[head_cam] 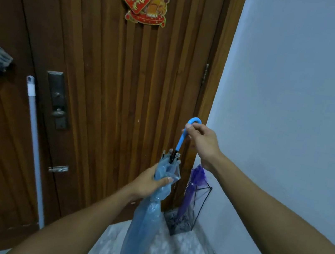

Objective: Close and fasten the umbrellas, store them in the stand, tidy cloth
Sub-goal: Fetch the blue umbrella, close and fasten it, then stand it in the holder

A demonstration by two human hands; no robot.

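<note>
The blue umbrella (148, 216) stands nearly upright between the arms, handle up, its clear blue canopy gathered but loose, with slack folds bulging above and below the grip. The left hand (148, 184) is wrapped around the canopy just under the rib tips, thumb across the front, squeezing the folds against the shaft. The right hand (200, 139) pinches the curved handle (186, 133) with fingers and thumb, holding the top steady.

The step in hand looks like furling before fastening. To do it well, the right hand should turn the handle while the left keeps a light, sliding hold, so the folds wrap one way around the shaft rather than bunch. Then the tie strap needs finding; I cannot make one out among the plastic folds, so it may be tucked under the left palm or at the back. Fasten only once the bulges are smoothed flat, or the wrap will spring loose.

Farther off, in the corner where door (124, 87) meets wall (297, 103), the wire stand (197, 210) holds a purple umbrella (193, 188), leaning left. The blue one should go in tip first beside it, clear of the purple canopy.
</note>
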